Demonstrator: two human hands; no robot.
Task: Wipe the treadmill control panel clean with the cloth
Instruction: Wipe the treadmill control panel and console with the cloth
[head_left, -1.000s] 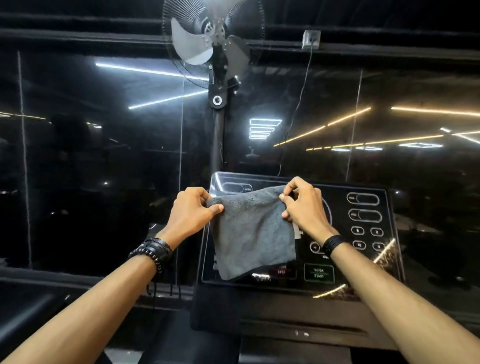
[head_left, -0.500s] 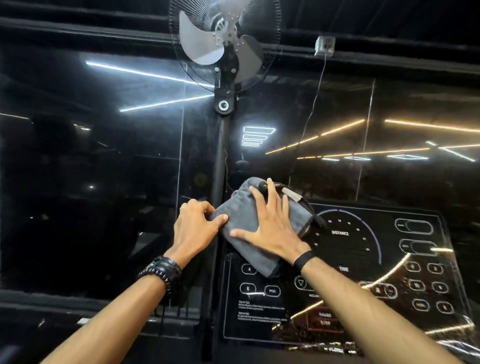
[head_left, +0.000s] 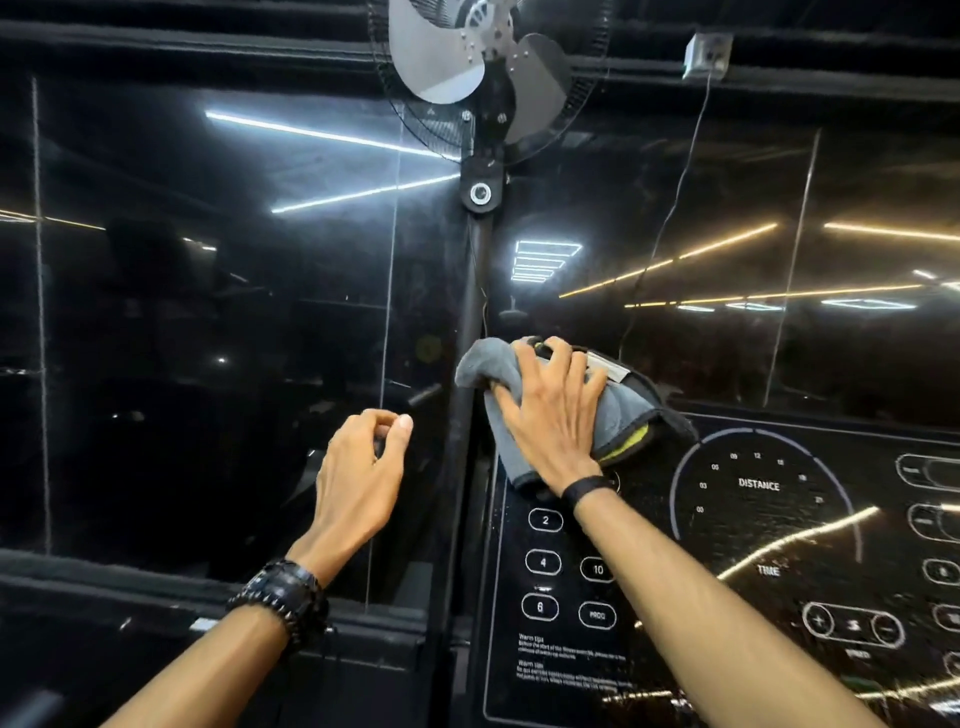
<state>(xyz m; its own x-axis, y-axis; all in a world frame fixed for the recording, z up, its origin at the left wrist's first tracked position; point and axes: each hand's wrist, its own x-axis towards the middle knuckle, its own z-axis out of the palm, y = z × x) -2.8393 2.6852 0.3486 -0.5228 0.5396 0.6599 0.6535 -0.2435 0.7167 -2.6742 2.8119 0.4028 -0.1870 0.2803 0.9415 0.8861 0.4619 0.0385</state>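
Note:
The glossy black treadmill control panel (head_left: 753, 561) fills the lower right, with white button outlines and the words DISTANCE and TIME. A folded grey cloth (head_left: 493, 374) with a dark edge and a yellow-green strip lies on the panel's top left corner. My right hand (head_left: 553, 415) presses flat on the cloth with spread fingers. My left hand (head_left: 363, 467) hovers to the left of the panel, off the cloth, its fingers loosely curled and holding nothing.
A standing fan (head_left: 483, 67) rises on a black pole (head_left: 470, 312) just behind the panel's left corner. Dark reflective glass wall panels (head_left: 208, 312) stand behind, mirroring ceiling light strips. A black ledge (head_left: 156, 582) runs along the lower left.
My left hand has let go of the cloth's corner and drawn away to the left. My right hand stays flat on the cloth at the panel's top left. The view has moved closer.

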